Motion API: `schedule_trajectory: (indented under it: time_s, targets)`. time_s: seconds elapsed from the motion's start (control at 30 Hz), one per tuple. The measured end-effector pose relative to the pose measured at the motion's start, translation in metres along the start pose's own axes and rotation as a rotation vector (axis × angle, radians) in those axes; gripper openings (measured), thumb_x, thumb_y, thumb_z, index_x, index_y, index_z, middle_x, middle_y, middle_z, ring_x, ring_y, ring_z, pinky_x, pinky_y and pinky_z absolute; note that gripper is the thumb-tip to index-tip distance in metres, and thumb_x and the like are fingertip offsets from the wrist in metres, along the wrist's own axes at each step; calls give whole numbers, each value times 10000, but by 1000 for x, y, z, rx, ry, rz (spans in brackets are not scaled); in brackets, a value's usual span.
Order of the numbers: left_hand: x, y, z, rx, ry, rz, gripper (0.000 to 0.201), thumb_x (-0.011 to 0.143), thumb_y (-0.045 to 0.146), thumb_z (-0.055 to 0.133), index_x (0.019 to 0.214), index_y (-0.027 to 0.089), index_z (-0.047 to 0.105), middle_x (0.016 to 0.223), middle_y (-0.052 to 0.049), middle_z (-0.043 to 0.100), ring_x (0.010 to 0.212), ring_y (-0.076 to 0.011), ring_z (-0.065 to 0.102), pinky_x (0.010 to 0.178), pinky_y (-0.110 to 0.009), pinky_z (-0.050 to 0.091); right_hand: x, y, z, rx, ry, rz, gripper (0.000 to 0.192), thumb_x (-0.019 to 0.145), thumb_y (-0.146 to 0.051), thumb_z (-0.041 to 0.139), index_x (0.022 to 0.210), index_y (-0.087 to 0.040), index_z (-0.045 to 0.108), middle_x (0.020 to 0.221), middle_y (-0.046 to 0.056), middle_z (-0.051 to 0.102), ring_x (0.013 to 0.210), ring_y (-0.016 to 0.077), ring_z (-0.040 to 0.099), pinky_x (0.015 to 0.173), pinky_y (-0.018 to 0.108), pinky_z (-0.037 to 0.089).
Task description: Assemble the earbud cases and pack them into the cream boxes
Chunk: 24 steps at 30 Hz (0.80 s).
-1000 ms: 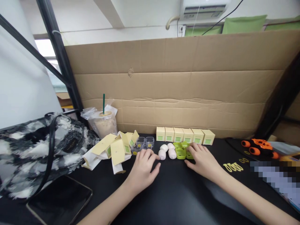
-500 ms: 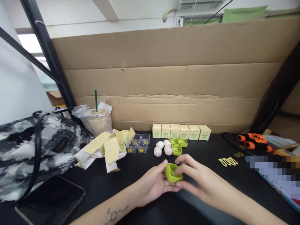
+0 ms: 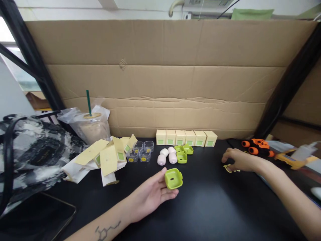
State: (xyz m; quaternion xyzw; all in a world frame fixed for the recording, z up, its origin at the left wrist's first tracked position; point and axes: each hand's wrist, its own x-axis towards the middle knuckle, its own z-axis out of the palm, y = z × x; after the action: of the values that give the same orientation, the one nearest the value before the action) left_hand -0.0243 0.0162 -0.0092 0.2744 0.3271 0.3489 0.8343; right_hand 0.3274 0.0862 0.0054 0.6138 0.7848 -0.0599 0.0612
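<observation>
Left hand point(image 3: 150, 194), palm up at lower centre of the frame, is shown cradling a green case point(image 3: 173, 178) on its fingertips, fingers loosely curled about it. The case is lime green, squarish with rounded corners, and a small dark slot is seen on its upper face. Right hand point(image 3: 238, 161), at right of centre, is laid fingers-down on yellow rings point(image 3: 230, 169) on the black table point(image 3: 213, 207). Further green cases point(image 3: 182, 153) are grouped beside white capsules point(image 3: 166, 156), before a row of small boxes point(image 3: 185, 138).
</observation>
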Motion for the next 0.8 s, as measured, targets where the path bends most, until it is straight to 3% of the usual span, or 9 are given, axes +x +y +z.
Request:
schedule_trajectory:
  time_s: [0.1,0.23,0.3,0.37,0.43,0.57,0.67,0.8]
  targets:
    - [-1,-1,0,0,-8,-14,337,942,326,468,968,61,674,910,-107,726,723,-155,694,766,-261,520,0,-4,1,31,30,-28,150,912,-290,580,970,-163,634,1035,41,650,903,179,631,797,375,520]
    - [-2,-3,0,55,14,-5,366,917,357,514,965,38,687,912,-118,727,729,-158,701,742,-246,538,-3,-19,-5,134,158,-79,151,850,-227,631,721,-153,600,694,-10,617,625,136,591,600,291,497]
    - [-3,-4,0,103,20,3,388,906,379,527,953,32,693,876,-119,728,720,-159,701,725,-242,544,-7,-37,-9,229,253,-149,126,821,-188,616,701,-174,580,603,-18,578,556,140,556,544,280,470]
    - [-3,-6,1,148,19,9,397,903,395,528,932,38,700,835,-115,727,709,-158,699,717,-242,546,-13,-65,-13,345,355,-263,54,862,-217,548,860,-189,593,708,6,624,644,155,590,616,290,492]
    - [-2,-7,0,174,14,13,382,904,389,527,914,51,705,827,-114,727,711,-157,697,725,-248,545,-22,-97,-14,458,446,-375,149,907,-290,499,997,-209,586,878,32,664,780,161,616,737,302,503]
    - [-1,-10,-2,197,-42,3,357,908,360,521,930,56,707,864,-114,722,739,-153,687,747,-250,539,-37,-150,-4,596,537,-536,120,917,-302,518,910,-218,603,860,24,678,792,148,627,729,272,502]
    - [-2,-10,-3,212,-97,7,328,887,342,554,932,56,708,887,-111,715,781,-158,683,779,-258,532,-43,-167,7,602,557,-616,75,911,-231,534,876,-216,599,821,7,685,759,146,618,727,294,465]
    - [-4,-11,-1,225,-77,38,308,843,355,621,871,64,716,830,-98,710,751,-152,683,751,-252,533,-45,-169,15,472,555,-675,107,906,-149,524,865,-210,603,842,15,677,767,159,593,707,313,402]
